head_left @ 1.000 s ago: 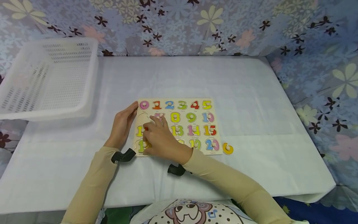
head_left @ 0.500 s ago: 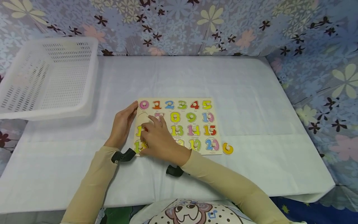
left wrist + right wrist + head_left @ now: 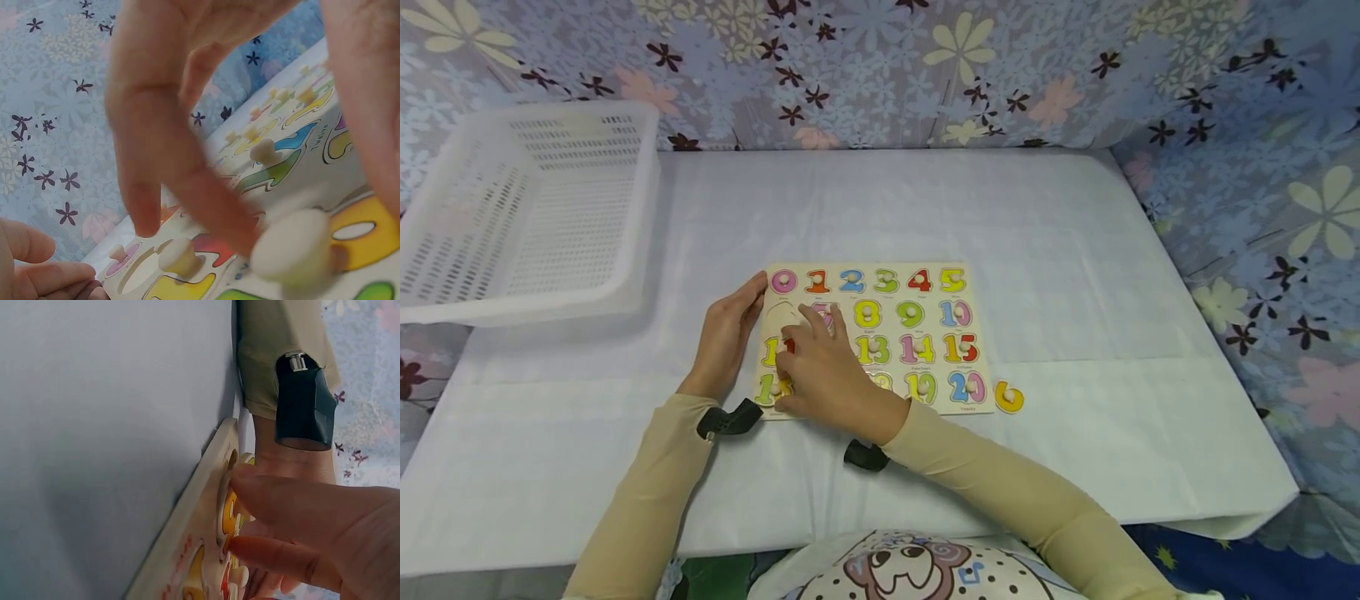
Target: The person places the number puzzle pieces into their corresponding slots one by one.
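Observation:
A wooden number peg puzzle board [image 3: 895, 298] lies on the table, filled with colourful knobbed numbers. My left hand [image 3: 721, 343] rests against its left edge with fairly straight fingers. Over the lower left of the board, my right hand [image 3: 831, 367] has its thumb and index finger about the number 16 puzzle piece [image 3: 766, 389]. In the left wrist view the index fingertip touches that piece's pale knob [image 3: 292, 247]. The right wrist view shows the thumb [image 3: 269, 490] at the piece's edge. The right hand hides several neighbouring numbers. A loose yellow 6 [image 3: 1009, 397] lies just right of the board.
A white perforated plastic basket [image 3: 651, 208] stands at the back left of the white-covered table [image 3: 1075, 275]. Flowered cloth [image 3: 880, 75] hangs behind and to the right. A bare recess [image 3: 781, 314] shows below the 0.
The right hand has moved slightly left, and the number 16 piece has shifted left with it into its place. During the last half second both hands hardly move.

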Tool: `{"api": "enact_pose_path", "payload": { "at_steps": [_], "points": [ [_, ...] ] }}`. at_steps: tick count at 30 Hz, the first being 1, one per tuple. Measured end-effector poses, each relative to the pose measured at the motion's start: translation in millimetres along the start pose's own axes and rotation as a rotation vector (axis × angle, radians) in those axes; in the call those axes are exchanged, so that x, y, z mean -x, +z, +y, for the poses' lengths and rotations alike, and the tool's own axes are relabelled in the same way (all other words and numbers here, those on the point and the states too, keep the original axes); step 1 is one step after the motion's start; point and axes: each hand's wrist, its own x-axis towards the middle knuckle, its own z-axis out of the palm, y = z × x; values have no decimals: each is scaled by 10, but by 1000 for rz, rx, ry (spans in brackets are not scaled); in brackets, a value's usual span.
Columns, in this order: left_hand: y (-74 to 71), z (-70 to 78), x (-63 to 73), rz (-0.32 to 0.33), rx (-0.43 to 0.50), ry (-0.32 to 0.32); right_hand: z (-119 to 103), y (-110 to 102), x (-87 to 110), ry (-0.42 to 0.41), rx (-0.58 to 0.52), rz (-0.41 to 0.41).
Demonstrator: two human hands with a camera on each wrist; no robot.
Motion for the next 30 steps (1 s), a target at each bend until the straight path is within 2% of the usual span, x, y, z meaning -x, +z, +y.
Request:
{"api": "enact_pose_path", "payload": {
  "at_steps": [15, 30],
  "points": [
    [-17, -3, 5, 5, -32, -3, 11, 7, -1, -74, -27, 5],
    [-9, -2, 4, 1, -45, -3, 103, -10, 35, -72, -115, 34]
  ]
}}
